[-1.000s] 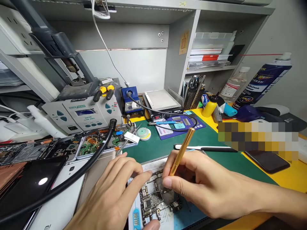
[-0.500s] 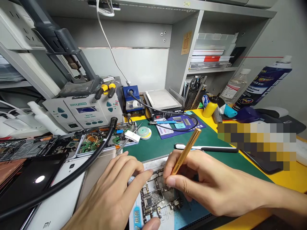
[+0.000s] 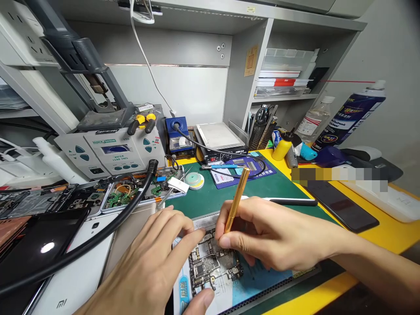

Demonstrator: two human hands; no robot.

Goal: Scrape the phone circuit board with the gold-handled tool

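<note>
A phone circuit board (image 3: 205,267) lies on a white-and-blue printed pad (image 3: 259,284). My left hand (image 3: 154,258) rests at the board's left side. Its index fingertip touches the upper edge and its thumb presses near the lower edge, so the board sits between them. My right hand (image 3: 262,232) grips a slim gold metal pen-shaped tool (image 3: 236,199) like a pencil, tilted with its lower end toward the board. The fingers hide the tool's tip, so I cannot tell whether it touches the board.
Behind stand a hot-air station (image 3: 121,151), a soldering iron stand (image 3: 179,135) and a heating plate (image 3: 219,138). A black hose (image 3: 98,236) crosses phones at left. A black-and-white brush (image 3: 292,201) lies behind my right hand. A dark phone (image 3: 343,203) is at right.
The view has shifted slightly, so the scene sits a little further left. In my right hand the gold tool stands more upright. My left hand keeps its place on the board.
</note>
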